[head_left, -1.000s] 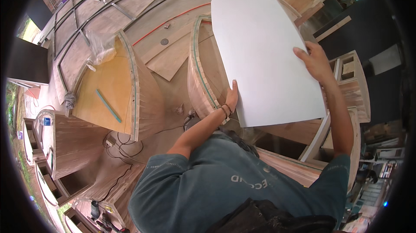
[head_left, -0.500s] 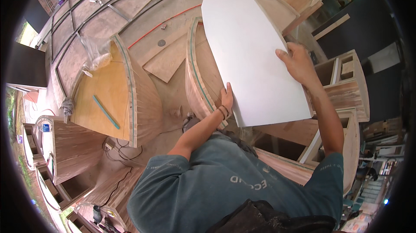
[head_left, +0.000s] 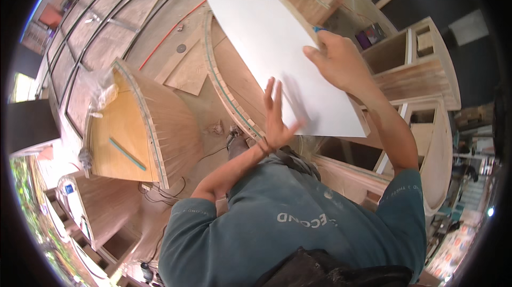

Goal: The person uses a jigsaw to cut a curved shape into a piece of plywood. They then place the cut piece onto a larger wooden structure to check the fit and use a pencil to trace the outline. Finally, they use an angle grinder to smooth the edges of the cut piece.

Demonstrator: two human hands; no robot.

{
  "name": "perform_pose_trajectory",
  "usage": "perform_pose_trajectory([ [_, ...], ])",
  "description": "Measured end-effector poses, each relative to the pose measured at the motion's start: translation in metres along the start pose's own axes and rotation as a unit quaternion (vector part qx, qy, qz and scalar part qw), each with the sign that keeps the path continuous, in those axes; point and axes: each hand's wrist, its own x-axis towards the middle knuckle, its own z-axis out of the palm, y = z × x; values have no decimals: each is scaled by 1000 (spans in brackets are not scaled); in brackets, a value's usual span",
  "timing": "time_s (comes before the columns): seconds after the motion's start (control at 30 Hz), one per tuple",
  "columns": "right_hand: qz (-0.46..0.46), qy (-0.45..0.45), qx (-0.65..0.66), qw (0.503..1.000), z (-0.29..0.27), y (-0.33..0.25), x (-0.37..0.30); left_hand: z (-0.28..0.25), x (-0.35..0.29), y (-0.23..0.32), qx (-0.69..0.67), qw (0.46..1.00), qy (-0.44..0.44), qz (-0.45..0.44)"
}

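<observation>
A long white panel [head_left: 256, 25] with a tapering far part slants across the middle, partly covering a curved wooden cabinet [head_left: 229, 97] with a greenish line along its rim. My right hand [head_left: 341, 65] grips the panel's right edge, thumb on the white face and fingers curled round out of sight. A small blue thing [head_left: 318, 29] shows by that edge, just beyond the hand. At the panel's near left edge my left hand [head_left: 280, 127] is raised with its fingers spread, holding nothing; its shadow falls on the white face. Whether its thumb touches the panel I cannot tell.
On the left, another curved cabinet [head_left: 173, 127] bears a yellowish top and a teal strip [head_left: 127, 153]. Open-compartment wooden cabinets [head_left: 421, 87] stand at my right. A loose board [head_left: 186, 76], an orange-red hose [head_left: 170, 33] and a dark metal frame [head_left: 101, 25] lie on the floor beyond.
My left hand has come off the panel's left edge and spread its fingers. The right hand keeps its hold. The whole view has shifted, and the panel now appears farther left and more slanted.
</observation>
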Motion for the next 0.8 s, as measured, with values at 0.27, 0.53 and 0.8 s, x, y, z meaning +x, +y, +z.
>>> perform_pose_trajectory([
  [0.27,-16,-59,284,957,2,38,2,60,4,81,136,970,9,199],
  [0.53,286,126,216,925,139,232,46,80,6,87,175,972,60,146],
  [0.8,278,214,418,838,229,259,118,89,10,91,173,978,54,103],
])
